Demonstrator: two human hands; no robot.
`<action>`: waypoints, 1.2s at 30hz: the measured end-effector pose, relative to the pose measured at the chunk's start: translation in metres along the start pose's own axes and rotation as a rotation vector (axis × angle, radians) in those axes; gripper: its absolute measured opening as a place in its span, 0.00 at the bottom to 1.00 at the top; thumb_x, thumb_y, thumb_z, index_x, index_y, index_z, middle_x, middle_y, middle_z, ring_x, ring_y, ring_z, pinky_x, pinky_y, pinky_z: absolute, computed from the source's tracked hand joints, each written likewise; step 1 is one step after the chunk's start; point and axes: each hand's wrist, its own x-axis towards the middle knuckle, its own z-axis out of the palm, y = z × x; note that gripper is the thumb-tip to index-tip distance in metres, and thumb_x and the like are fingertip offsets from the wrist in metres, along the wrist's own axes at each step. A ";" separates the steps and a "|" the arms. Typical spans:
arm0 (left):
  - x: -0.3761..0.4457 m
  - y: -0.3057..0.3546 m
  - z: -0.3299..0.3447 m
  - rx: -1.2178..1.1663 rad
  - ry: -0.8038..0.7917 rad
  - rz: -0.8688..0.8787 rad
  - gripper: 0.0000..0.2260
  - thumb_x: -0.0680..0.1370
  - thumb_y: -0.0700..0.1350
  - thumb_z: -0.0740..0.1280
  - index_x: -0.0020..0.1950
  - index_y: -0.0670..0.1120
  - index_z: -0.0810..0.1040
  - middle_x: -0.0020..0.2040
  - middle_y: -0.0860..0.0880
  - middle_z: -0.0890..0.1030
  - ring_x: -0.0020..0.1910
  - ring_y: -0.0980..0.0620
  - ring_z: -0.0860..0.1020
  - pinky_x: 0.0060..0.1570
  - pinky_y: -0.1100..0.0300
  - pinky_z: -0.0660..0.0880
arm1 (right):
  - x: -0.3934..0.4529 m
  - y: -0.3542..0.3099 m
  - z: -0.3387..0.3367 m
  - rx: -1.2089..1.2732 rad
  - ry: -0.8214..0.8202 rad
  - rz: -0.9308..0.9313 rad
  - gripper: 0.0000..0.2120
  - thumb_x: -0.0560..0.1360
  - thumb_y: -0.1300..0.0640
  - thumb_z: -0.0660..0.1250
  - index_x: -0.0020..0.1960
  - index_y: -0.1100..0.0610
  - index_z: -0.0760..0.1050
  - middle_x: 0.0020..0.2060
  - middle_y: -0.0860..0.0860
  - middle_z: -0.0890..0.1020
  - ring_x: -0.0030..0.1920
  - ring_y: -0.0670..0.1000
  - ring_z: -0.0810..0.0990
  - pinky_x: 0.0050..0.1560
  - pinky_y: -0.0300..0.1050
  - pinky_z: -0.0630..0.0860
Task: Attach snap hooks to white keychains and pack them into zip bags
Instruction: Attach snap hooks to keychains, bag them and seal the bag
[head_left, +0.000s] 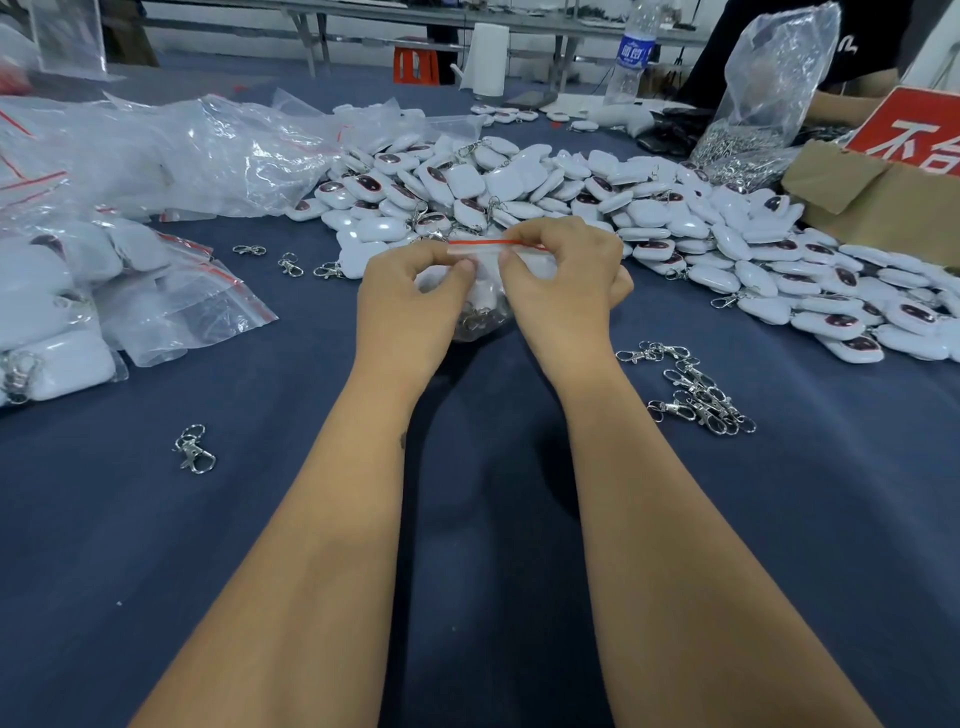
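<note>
A small clear zip bag (480, 312) with a red strip along its top stands on the dark blue table (311, 519); white keychains and metal hooks show through it. My left hand (410, 296) pinches the left end of the red strip. My right hand (566, 275) pinches the strip from the right. A big heap of white keychains (649, 218) spreads behind and to the right of both hands. Loose silver snap hooks (696, 389) lie in a cluster at the right, and a single hook (193, 449) lies at the left.
Filled zip bags (78, 312) pile up at the left, with crumpled clear plastic (182, 150) behind them. A cardboard box (893, 197) with a red sign, a bag of hooks (748, 135) and a water bottle (634, 52) stand at the far right. Another person's arm reaches in there.
</note>
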 end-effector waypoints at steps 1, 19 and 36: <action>0.000 0.000 0.000 0.011 -0.004 0.018 0.09 0.76 0.42 0.69 0.43 0.56 0.83 0.38 0.63 0.83 0.42 0.64 0.79 0.46 0.67 0.75 | 0.000 0.000 0.000 0.008 -0.003 -0.012 0.07 0.74 0.55 0.68 0.46 0.42 0.76 0.48 0.37 0.76 0.58 0.39 0.61 0.65 0.41 0.50; 0.000 0.000 0.003 -0.022 0.052 -0.105 0.04 0.76 0.42 0.71 0.47 0.49 0.86 0.42 0.54 0.85 0.43 0.60 0.81 0.47 0.66 0.76 | -0.004 -0.003 0.007 0.016 0.056 -0.092 0.08 0.70 0.52 0.72 0.39 0.41 0.74 0.37 0.33 0.74 0.53 0.36 0.62 0.65 0.46 0.51; -0.003 0.004 0.003 0.002 0.016 -0.144 0.08 0.72 0.41 0.73 0.38 0.55 0.84 0.38 0.57 0.84 0.41 0.57 0.81 0.48 0.55 0.80 | -0.004 -0.006 0.008 -0.117 -0.039 -0.243 0.03 0.71 0.55 0.65 0.42 0.46 0.74 0.38 0.40 0.74 0.56 0.47 0.68 0.56 0.43 0.54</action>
